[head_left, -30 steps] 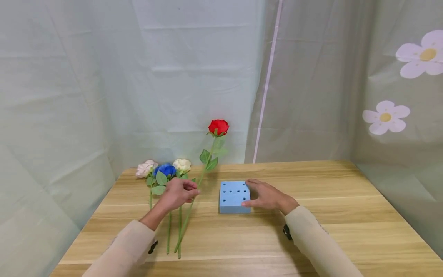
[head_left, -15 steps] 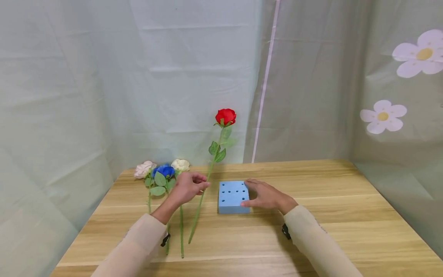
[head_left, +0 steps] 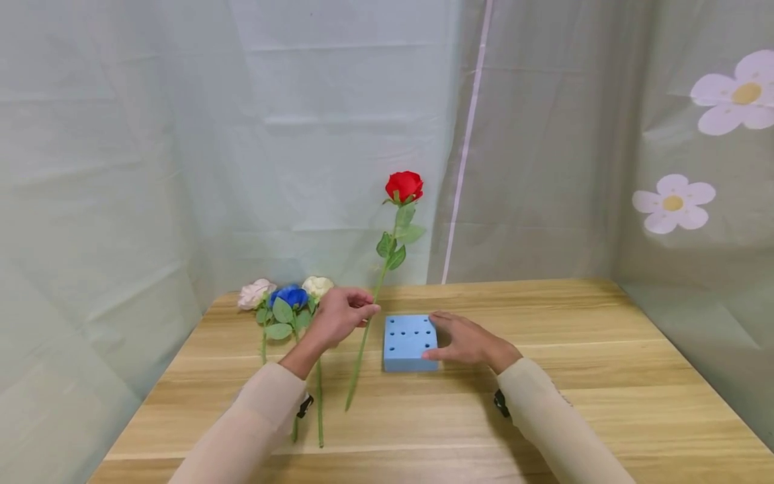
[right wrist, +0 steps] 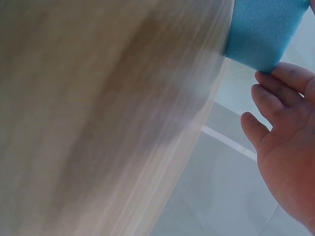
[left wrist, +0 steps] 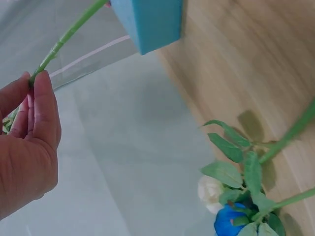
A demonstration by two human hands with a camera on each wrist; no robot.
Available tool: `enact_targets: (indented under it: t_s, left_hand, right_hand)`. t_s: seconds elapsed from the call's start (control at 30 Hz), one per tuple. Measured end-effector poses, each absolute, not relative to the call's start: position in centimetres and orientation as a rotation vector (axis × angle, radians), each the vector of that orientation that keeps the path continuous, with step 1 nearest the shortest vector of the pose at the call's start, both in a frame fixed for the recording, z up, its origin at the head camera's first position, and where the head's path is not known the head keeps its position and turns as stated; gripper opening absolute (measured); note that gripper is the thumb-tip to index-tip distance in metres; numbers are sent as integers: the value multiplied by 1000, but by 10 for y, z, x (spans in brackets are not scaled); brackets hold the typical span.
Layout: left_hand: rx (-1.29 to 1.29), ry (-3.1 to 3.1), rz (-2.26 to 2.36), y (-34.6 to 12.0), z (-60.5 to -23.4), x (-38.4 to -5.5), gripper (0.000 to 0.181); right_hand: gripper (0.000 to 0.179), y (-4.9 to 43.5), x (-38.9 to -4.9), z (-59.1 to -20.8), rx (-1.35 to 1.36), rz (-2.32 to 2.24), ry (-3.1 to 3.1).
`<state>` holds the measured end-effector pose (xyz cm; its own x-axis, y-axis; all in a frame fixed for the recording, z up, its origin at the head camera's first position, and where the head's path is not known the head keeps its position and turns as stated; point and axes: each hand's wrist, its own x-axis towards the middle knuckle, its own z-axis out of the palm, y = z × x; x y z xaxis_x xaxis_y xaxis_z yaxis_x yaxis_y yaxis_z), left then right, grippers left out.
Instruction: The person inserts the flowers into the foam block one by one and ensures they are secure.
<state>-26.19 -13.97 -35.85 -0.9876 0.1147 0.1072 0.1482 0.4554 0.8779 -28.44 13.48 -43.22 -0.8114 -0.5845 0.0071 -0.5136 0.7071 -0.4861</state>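
My left hand (head_left: 341,316) pinches the green stem of a red artificial rose (head_left: 404,187) between thumb and fingertips. The rose leans slightly right, bloom up, and its lower stem end hangs over the table left of the block. In the left wrist view the stem (left wrist: 66,37) runs out from the pinched fingertips. A light blue foam block (head_left: 410,364) with several holes in its top lies flat on the table. My right hand (head_left: 468,343) holds the block's right side, thumb at the front corner and fingers at the back corner. The right wrist view shows fingertips touching the foam (right wrist: 266,34).
Left of the block lie a pale pink rose (head_left: 256,294), a blue rose (head_left: 289,296) and a cream rose (head_left: 317,287), stems toward the front; my left arm partly covers them. The wooden table (head_left: 605,376) ends at a grey-white curtain (head_left: 338,168) behind.
My left hand has moved right and up with the red rose, lifting it away from the other roses toward the block and bringing it more upright. The right hand stays on the block.
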Motion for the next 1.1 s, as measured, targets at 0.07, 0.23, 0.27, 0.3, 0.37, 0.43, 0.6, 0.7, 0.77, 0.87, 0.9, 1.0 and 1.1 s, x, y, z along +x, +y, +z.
enact_targets:
  t_s: [0.07,0.23,0.27,0.3,0.37,0.43,0.6,0.7,0.77,0.87,0.9,1.0,1.1]
  left_hand:
    - [-244,-2634,-1629,-137,-355,-263,17]
    - [-253,-2597,-1634,-128,-348,-266,16]
    - [-255,-2587,-1637,-126,-347,-266,16]
    - [-259,-2581,-1636,-124,-346,-267,16]
    - [-263,-2565,-1641,-120,-345,-268,15]
    - [-277,-2552,-1635,-115,-344,-269,15]
    - [-299,-2521,-1646,-106,-344,-271,14]
    - [-312,-2494,-1674,-105,-350,-280,14]
    - [-320,-2476,-1694,-103,-349,-280,15]
    - [-328,-2455,-1729,-100,-347,-281,15]
    - [-326,-2449,-1741,-99,-346,-281,16]
    - [-321,-2440,-1757,-95,-344,-283,16]
    - [-321,-2428,-1766,-93,-341,-284,16]
  right_hand:
    - [94,135,-285,-431,-896,-719,2761]
    - [94,135,-285,-431,-896,-713,2763]
    - [93,135,-285,-431,-899,-706,2770]
    - [93,135,-285,-432,-899,-703,2774]
    - [93,135,-286,-433,-905,-695,2784]
    - [93,135,-287,-434,-909,-679,2792]
    - [93,135,-288,-435,-922,-686,2794]
    - [94,132,-296,-444,-926,-704,2791]
    - [94,132,-296,-445,-928,-707,2790]
    - [94,132,-297,-446,-925,-701,2796]
    - [95,132,-297,-446,-921,-702,2797]
    - [94,132,-297,-446,-916,-706,2802]
    - [94,131,-297,-446,-910,-725,2793]
